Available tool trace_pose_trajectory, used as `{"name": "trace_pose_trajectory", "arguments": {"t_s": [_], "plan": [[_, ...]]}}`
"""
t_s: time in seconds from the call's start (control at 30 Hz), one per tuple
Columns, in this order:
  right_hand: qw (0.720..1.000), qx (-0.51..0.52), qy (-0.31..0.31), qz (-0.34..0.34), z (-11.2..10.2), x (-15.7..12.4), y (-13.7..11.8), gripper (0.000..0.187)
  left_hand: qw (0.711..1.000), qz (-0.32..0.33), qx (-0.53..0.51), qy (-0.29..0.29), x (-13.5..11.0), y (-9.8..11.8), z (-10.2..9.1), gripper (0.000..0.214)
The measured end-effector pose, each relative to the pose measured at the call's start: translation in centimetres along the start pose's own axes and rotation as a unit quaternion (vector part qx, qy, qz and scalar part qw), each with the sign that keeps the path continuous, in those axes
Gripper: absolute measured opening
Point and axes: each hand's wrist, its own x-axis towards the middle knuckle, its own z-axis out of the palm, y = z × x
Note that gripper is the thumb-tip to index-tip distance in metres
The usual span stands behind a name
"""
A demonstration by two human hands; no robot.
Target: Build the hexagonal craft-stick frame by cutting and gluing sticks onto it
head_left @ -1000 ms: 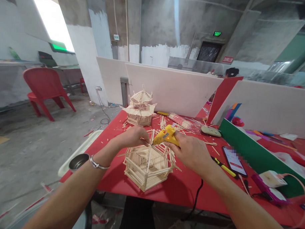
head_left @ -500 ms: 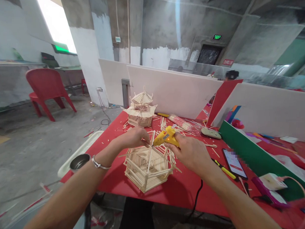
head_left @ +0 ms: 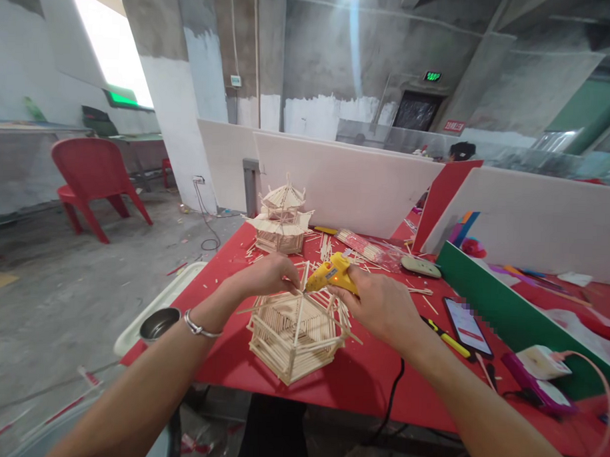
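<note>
A hexagonal frame of thin wooden sticks [head_left: 293, 351] sits on the red table in front of me, with a few sticks rising from it to a central peak. My right hand [head_left: 377, 301] is wrapped round a yellow hot glue gun [head_left: 333, 273], its nozzle pointing left at that peak. On the other side, my left hand [head_left: 273, 275] pinches a thin wooden stick close to the nozzle; the fingertips are partly hidden. Behind both hands stands a tiered stick pagoda [head_left: 282, 221].
Loose sticks and a plastic pack of sticks [head_left: 367, 247] lie at the back. To the right are yellow-black pliers [head_left: 448, 339], a phone [head_left: 468, 326], a power strip [head_left: 539, 390] and a green divider [head_left: 487, 301]. A metal bowl [head_left: 160, 323] stands at the left edge.
</note>
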Motion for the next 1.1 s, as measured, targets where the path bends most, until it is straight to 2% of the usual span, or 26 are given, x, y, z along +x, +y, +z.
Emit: {"name": "trace_pose_trajectory", "arguments": {"t_s": [0.47,0.83,1.1], "plan": [[1.000,-0.005,-0.010,0.001,-0.07,-0.09,-0.01,0.040,1.000,0.005,-0.013,0.002,0.03,-0.33,0.16,0.006],[1.000,0.003,-0.010,0.004,0.08,-0.08,0.03,0.035,1.000,0.005,0.030,0.005,-0.02,-0.38,0.23,0.004],[1.000,0.004,-0.011,0.006,0.06,-0.03,0.03,0.035,1.000,0.011,0.019,0.011,-0.20,-0.78,0.44,0.004]]}}
